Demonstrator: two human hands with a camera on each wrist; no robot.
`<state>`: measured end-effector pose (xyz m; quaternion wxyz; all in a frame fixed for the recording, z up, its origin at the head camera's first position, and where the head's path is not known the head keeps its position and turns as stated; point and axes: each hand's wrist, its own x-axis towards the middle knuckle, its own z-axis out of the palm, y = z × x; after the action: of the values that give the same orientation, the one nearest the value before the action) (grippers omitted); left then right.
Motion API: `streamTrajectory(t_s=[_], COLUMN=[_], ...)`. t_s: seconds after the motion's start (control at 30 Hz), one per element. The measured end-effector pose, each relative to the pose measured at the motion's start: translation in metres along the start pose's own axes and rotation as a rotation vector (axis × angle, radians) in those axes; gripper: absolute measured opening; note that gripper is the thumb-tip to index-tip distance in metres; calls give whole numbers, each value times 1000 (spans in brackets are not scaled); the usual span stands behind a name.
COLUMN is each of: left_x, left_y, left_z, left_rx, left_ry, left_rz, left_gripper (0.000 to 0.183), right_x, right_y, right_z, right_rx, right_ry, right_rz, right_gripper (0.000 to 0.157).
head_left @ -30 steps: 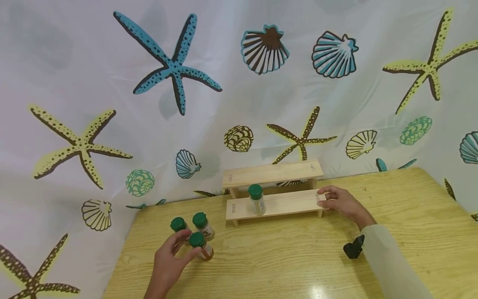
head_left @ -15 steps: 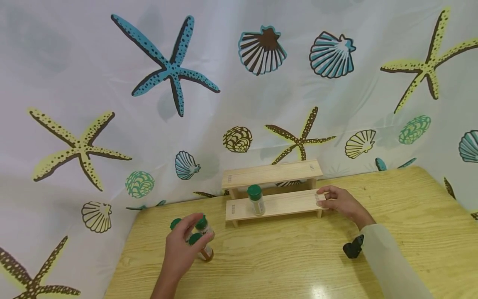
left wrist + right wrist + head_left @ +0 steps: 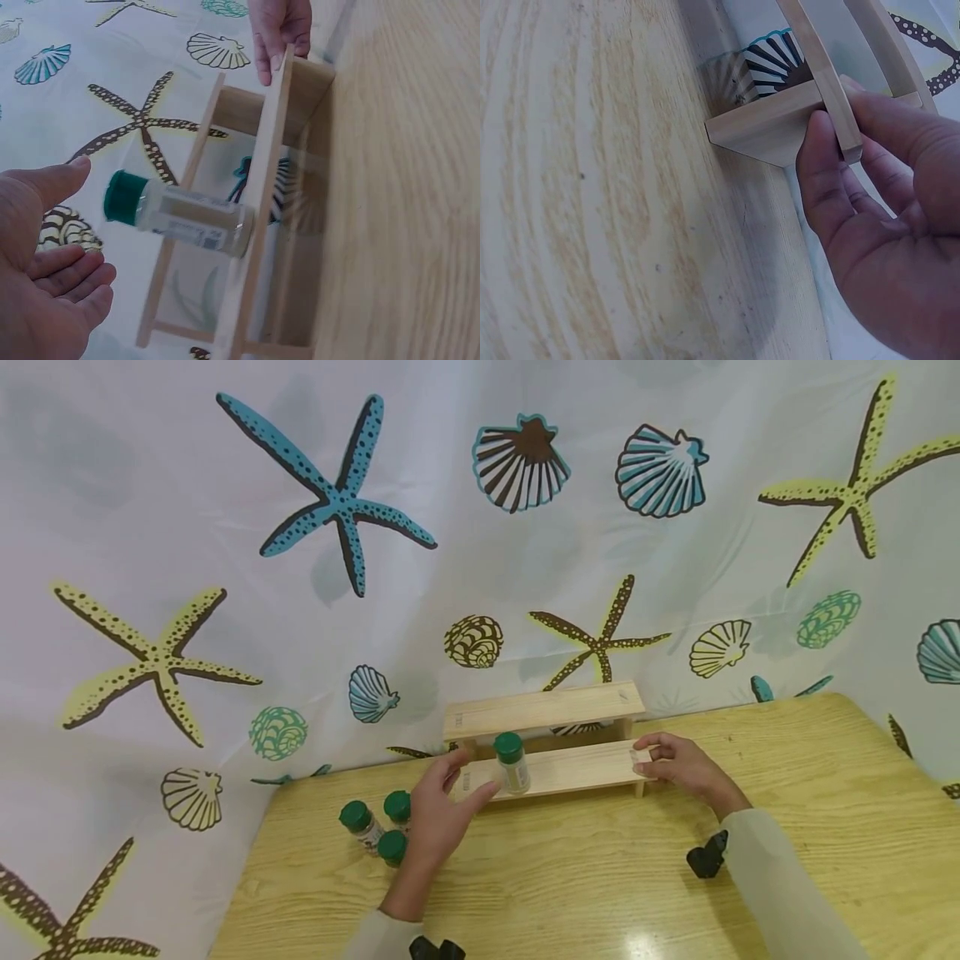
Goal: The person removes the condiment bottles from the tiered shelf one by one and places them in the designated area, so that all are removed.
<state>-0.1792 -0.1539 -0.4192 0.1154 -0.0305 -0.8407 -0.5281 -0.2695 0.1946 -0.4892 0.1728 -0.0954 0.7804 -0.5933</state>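
A two-tier wooden shelf (image 3: 577,770) stands at the back of the table. On its lower tier is an upright spice jar (image 3: 514,768) with a green lid and clear body, its label showing in the left wrist view (image 3: 191,217). My left hand (image 3: 438,806) is beside that jar with thumb and fingers spread, holding nothing; a gap separates them in the left wrist view. My right hand (image 3: 678,768) pinches the right end of the lower tier between thumb and fingers, plainly seen in the right wrist view (image 3: 885,187).
Several more green-lidded jars, among them a spice jar (image 3: 362,825), stand on the wooden table (image 3: 570,885) left of my left forearm, which partly hides them. A cloth (image 3: 420,610) printed with starfish and shells hangs right behind the shelf.
My left hand has moved from the jars on the table, rightward and away from me, to beside the jar on the shelf. My right hand keeps its grip on the shelf end.
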Motion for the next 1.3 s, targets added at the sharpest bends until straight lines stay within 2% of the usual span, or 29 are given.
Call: streamTrajectory(t_s=[0.17, 0.43, 0.57, 0.73, 0.77, 1.0, 1.13, 1.3], left_x=[3, 12, 18, 23, 25, 26, 27, 27], left_y=[-7, -16, -13, -15, -20, -26, -32, -32], left_z=[19, 41, 50, 59, 62, 67, 69, 70], left_rx=[-42, -85, -131, -110, -113, -184, -235, -244], left_ry=[20, 58, 42, 45, 54, 92, 103, 107], left_rz=[9, 26, -11, -41, -38, -47, -50, -34], left_gripper=[54, 51, 50, 51, 50, 39, 39, 39], right_x=[1, 1, 1, 2, 2, 2, 1, 0], right_y=[1, 1, 1, 1, 0, 0, 0, -2], right_z=[-1, -1, -2, -1, -1, 0, 0, -1], right_rx=[9, 16, 15, 12, 7, -9, -9, -16], right_ry=[-5, -5, -4, -8, -5, 6, 5, 14], right_rz=[-4, -8, -9, -21, -20, -9, -5, -2], right_gripper=[50, 49, 48, 47, 46, 44, 45, 45])
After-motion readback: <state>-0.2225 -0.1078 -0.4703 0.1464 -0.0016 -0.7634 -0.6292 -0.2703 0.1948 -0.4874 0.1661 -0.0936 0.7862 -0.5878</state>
